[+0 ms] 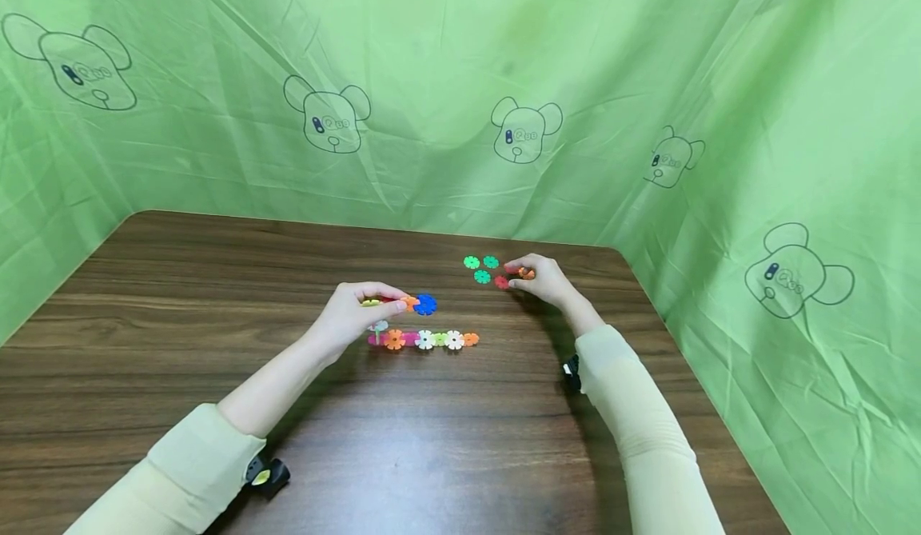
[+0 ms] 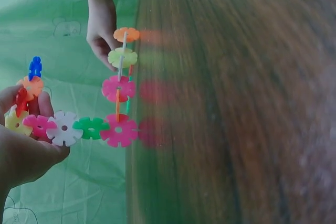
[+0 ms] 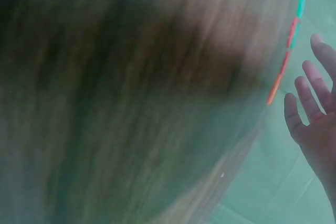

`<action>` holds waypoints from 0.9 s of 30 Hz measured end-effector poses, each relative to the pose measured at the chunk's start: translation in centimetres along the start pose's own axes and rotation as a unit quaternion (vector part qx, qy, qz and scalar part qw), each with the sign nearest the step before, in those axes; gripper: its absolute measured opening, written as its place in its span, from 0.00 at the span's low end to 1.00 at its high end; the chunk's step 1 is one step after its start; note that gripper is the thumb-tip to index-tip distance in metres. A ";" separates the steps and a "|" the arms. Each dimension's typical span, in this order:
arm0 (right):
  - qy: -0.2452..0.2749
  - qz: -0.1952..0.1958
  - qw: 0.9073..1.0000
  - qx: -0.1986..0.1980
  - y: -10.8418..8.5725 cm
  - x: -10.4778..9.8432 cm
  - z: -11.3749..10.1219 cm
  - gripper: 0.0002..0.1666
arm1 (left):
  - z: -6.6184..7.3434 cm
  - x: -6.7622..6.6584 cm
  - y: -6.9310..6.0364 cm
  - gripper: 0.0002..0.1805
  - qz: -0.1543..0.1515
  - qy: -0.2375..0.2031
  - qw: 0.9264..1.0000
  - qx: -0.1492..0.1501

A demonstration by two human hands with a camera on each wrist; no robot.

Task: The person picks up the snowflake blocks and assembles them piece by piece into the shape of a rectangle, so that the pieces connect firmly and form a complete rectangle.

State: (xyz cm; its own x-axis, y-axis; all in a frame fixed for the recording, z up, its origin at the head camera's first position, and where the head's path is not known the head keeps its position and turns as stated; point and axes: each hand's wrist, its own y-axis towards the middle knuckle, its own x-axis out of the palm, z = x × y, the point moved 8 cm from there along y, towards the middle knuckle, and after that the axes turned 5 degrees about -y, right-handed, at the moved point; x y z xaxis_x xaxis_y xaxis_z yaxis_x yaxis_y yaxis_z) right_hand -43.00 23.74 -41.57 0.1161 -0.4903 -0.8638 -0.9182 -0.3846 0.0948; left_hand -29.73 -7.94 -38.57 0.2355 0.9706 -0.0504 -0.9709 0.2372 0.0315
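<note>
My left hand [image 1: 350, 315] pinches a joined chain of plastic flower-shaped interlocking discs [image 2: 65, 128]. A blue disc [image 1: 426, 305] and an orange disc [image 1: 409, 303] stick out past the fingertips. Below them, the chain's lower row [image 1: 440, 340] runs rightward along the table in pink, orange, white and light green. The left wrist view shows white, green and pink discs linking the held part to that row. At the back right, my right hand [image 1: 543, 277] hovers over loose discs, its fingers apart and holding nothing in the right wrist view [image 3: 317, 111]. A red disc [image 1: 501, 282] lies beside its fingertips.
Several loose green discs [image 1: 482, 277] lie left of the right hand, and orange ones [image 1: 528, 274] lie partly behind its fingers. The brown wooden table [image 1: 403, 439] ends at a green curtain [image 1: 432, 119] printed with bear faces, which also hangs along the right side.
</note>
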 end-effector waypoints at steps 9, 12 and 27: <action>-0.038 -0.021 0.999 -0.014 0.7 1.2 0.0 0.18 | 0.1 -0.1 -0.1 0.15 0.000 0.005 1.000 -0.004; -0.046 -0.025 0.999 -0.006 0.9 1.4 0.2 0.17 | 0.1 -0.1 -0.1 0.15 -0.001 0.005 1.000 -0.005; -0.086 -0.048 0.995 0.022 1.2 1.8 0.2 0.12 | 0.3 0.2 0.2 0.14 -0.009 -0.008 1.000 0.001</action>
State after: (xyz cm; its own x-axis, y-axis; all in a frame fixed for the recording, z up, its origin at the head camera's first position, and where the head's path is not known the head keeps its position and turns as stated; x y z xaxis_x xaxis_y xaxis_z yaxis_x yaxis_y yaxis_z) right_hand -43.92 22.56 -43.12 0.1414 -0.3112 -0.9398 -0.9219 -0.3873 -0.0104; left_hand -29.81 -7.67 -38.26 0.2529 0.9669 -0.0350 -0.9666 0.2540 0.0336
